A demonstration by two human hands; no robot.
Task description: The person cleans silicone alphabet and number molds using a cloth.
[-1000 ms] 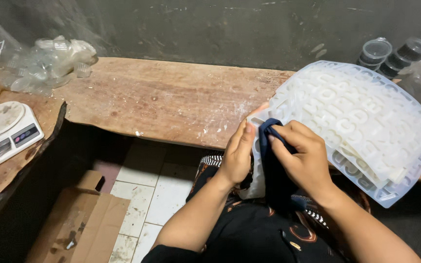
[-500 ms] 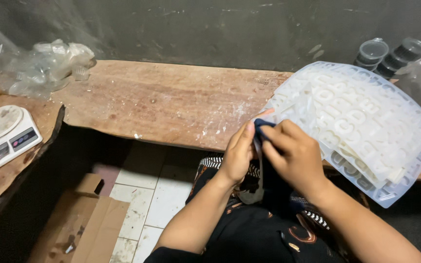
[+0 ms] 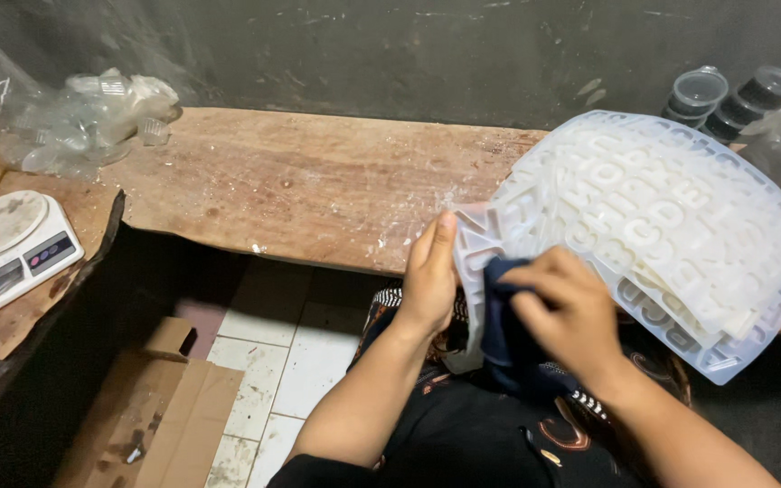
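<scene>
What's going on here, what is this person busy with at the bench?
A person sits at a worn wooden bench with a stack of white, flexible moulds with letter-shaped cavities. The left hand steadies the near corner of the moulds, while the right hand presses a dark blue cloth against that corner, apparently wiping it. A small white kitchen scale sits off to the left, crumpled clear plastic lies at the far left, and lidded clear tubs stand by the wall.
</scene>
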